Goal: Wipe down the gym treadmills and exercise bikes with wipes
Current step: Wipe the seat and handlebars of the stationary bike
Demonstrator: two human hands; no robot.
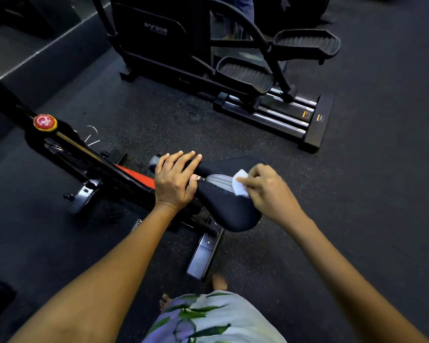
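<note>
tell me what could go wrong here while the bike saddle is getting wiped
1. The wipe is small and bunched in the right hand, covering only the grey centre strip of the saddle; the black sides may get missed.
2. The left hand grips the saddle nose, so that part stays unwiped unless it shifts.
3. Bare feet stand close to the bike's metal base foot; a stubbed toe seems possible.

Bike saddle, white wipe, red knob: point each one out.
bike saddle (229, 214): head view, on its black wide rear part.
white wipe (240, 183): head view, on the part showing beside the fingers.
red knob (45, 122): head view, on its round top face.
</note>
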